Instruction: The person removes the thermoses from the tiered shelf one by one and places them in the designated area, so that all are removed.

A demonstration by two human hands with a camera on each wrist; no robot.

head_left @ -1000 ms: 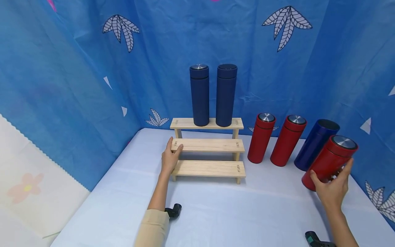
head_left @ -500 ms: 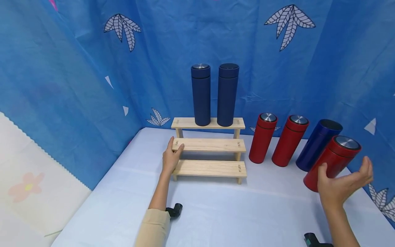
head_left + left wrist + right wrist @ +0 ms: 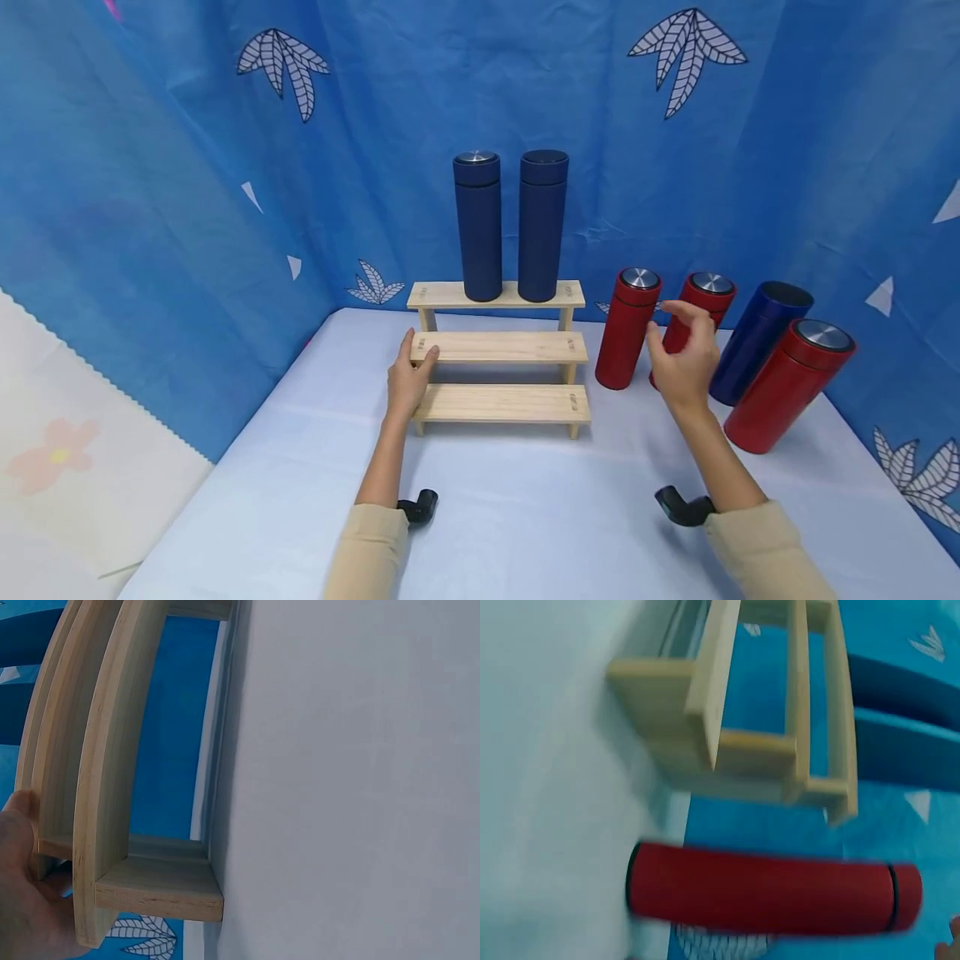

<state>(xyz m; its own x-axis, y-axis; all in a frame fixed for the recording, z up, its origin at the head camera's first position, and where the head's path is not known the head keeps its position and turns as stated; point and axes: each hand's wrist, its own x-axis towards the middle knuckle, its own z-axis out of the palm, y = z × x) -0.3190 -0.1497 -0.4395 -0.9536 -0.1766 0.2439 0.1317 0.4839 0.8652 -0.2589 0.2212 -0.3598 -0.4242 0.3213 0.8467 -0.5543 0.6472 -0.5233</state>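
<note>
The right hand (image 3: 688, 358) is raised over the right half of the tabletop (image 3: 540, 500), its thumb and fingers bent into a wide, loose C with nothing between them. Its nearest bottle is the leftmost red bottle (image 3: 628, 333), which lies just to the left of the fingertips (image 3: 952, 951) and stands upright on the tabletop, near its back edge. The bottle's long axis runs straight up, so the gap of the C faces its flank just below the cap; the right wrist view shows the fingertips near the cap end with space between. The left hand is much farther off, beyond the wooden stand (image 3: 498, 346).

That left hand (image 3: 407, 383) grips the left end of the stand's middle shelf, the thumb on top and the fingers reaching under. The stand sits near the back edge of the tabletop.

The second red bottle (image 3: 718, 302) is partly hidden behind the right hand. Farther right come the blue bottle (image 3: 759, 343) and then the third red bottle (image 3: 787, 387), the closest of the row to the right edge.

Two navy bottles (image 3: 477, 229) stand upright, side by side but apart, on the stand's top shelf. The red bottles have silvery lids on, so what they contain cannot be seen; the blue one's top is too dark to tell.
</note>
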